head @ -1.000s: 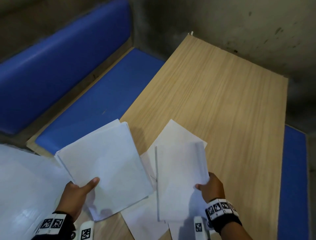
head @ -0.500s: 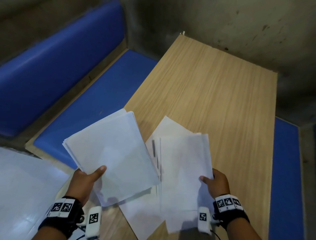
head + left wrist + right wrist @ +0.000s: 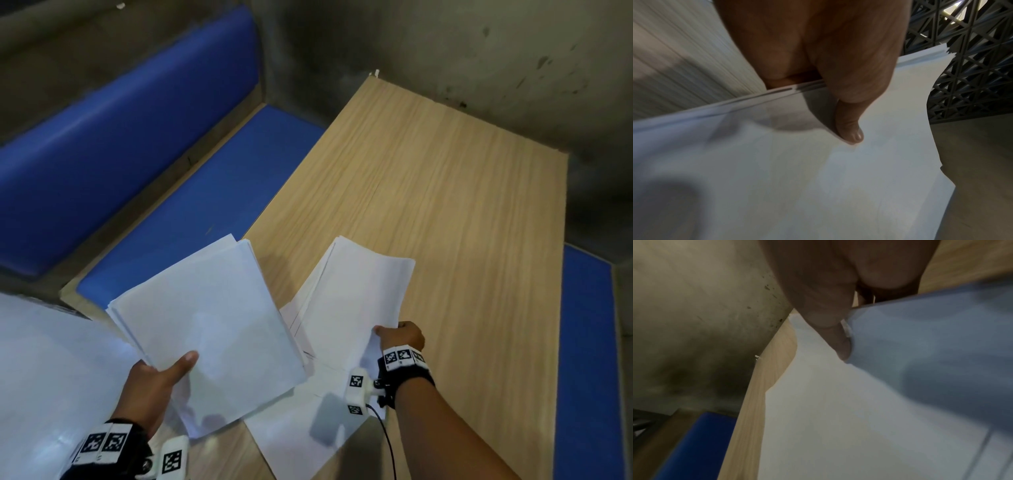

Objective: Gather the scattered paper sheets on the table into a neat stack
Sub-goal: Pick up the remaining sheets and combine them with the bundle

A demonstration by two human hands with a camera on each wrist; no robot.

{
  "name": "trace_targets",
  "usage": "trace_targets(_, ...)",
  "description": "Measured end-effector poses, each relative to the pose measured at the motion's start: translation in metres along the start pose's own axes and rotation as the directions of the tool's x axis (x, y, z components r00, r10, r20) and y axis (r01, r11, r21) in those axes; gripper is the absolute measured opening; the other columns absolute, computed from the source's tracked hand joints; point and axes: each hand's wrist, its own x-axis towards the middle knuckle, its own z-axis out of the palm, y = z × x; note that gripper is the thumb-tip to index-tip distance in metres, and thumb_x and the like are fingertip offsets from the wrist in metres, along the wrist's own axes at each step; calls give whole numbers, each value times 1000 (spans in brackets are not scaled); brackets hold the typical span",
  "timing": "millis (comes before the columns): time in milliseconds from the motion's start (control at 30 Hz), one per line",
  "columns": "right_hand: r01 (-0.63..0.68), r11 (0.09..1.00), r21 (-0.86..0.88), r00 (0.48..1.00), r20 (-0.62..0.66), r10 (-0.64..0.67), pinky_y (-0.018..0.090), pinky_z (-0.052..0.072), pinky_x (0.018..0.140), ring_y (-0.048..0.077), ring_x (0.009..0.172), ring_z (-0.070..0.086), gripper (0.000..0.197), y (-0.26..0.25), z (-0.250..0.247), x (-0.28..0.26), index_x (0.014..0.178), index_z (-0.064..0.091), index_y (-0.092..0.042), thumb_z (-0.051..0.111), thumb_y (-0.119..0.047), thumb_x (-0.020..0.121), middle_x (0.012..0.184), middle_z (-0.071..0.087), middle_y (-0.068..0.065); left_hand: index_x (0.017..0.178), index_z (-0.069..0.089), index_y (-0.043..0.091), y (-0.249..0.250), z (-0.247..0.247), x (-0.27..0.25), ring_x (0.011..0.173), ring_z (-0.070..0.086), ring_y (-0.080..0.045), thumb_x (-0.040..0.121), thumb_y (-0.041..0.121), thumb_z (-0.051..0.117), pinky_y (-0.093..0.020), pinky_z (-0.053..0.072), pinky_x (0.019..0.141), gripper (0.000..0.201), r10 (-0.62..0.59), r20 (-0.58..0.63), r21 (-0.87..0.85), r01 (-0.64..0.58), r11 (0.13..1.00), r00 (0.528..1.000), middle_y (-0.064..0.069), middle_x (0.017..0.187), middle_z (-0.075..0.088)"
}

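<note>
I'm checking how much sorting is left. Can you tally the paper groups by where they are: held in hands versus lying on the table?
Held paper stacks: 2, left-hand stack and right-hand stack
Loose sheets on the wooden table: 1 overlapping group, exact sheet count unclear
Total: 3 paper groups

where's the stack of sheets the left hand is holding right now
In the head view the stack is lower left of centre, pinched by the left hand, lifted over the table's left edge beside the right hand's sheets.
</note>
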Motion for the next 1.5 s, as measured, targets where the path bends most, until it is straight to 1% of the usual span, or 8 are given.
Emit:
trace_targets(167, 106, 943, -315, 994, 58, -92, 25, 28, 63, 8, 66, 49, 21, -7, 10, -7, 64, 47, -29, 35, -17, 76, 79, 59, -12, 62, 44, 15, 20, 5, -12, 52, 39, -18, 84, 8, 74, -27, 31, 55, 38, -7, -69, 51, 10, 999, 998, 13, 31, 40)
trace_targets(300, -57, 998, 7, 998, 34, 57, 18, 41, 57, 17, 77, 54, 31, -14, 5, 5, 111, 62, -8, 67, -13, 80, 98, 61, 6, 68, 55, 9, 3, -4, 4, 62, 50, -24, 83, 10, 76, -29, 38, 60, 26, 10, -44, 33, -9, 999, 999, 0, 55, 55)
trace_targets(500, 105, 963, 248, 992, 35, -117, 38, 39, 108, 30, 120, 55, 55, -18, -12, 2, 133, 50, -2, 71, -15, 84, 132, 58, 13, 74, 61, 2, 4, -9, 7, 67, 54, -26, 83, 14, 77, -30, 39, 61, 22, -8, -39, 55, 10, 998, 999, -6, 62, 59)
trace_targets(733, 42, 858, 512, 971, 181, -156, 49, 49, 97, 27, 106, 67, 49, -5, -47, -3, 114, 67, -22, 81, -37, 71, 113, 73, 1, 80, 65, -7, 5, -26, 10, 71, 59, -29, 84, 21, 77, -35, 42, 69, 31, 5, -84, 106, 4, 994, 996, -13, 70, 64)
trace_targets(933, 231, 947, 225, 837, 449, -311, 13, 53, 57, 8, 77, 73, 26, 2, -38, -49, 99, 70, -17, 74, -2, 78, 86, 74, -10, 90, 67, -4, 7, -46, 12, 77, 60, -30, 80, 29, 79, -39, 45, 77, 37, -29, -157, 142, 52, 989, 987, -17, 85, 69)
trace_targets(1133, 421, 879, -224, 748, 634, -197, 35, 56, 91, 15, 99, 67, 47, 41, 2, -51, 115, 66, -26, 81, -18, 71, 109, 71, -7, 105, 65, -12, 9, -55, 9, 89, 62, -38, 80, 30, 80, -43, 44, 81, 51, -54, -249, 205, 107, 973, 967, -28, 100, 69)
trace_targets(1333, 612, 472, -634, 788, 535, -304, 38, 44, 96, 23, 119, 45, 40, 57, 4, -58, 119, 56, -15, 63, -33, 84, 120, 49, 0, 98, 63, -19, 27, -62, 1, 76, 57, -37, 82, 31, 78, -42, 40, 73, 54, -64, -310, 181, 125, 976, 949, -42, 101, 65)
trace_targets(1500, 513, 721, -466, 810, 541, -226, 36, 54, 84, 21, 91, 65, 20, 64, -39, -63, 88, 54, -32, 53, -13, 84, 99, 67, 2, 96, 56, -5, 50, -48, -3, 85, 52, -39, 91, 34, 67, -42, 34, 74, 41, 2, -296, 126, 37, 991, 955, -27, 92, 53)
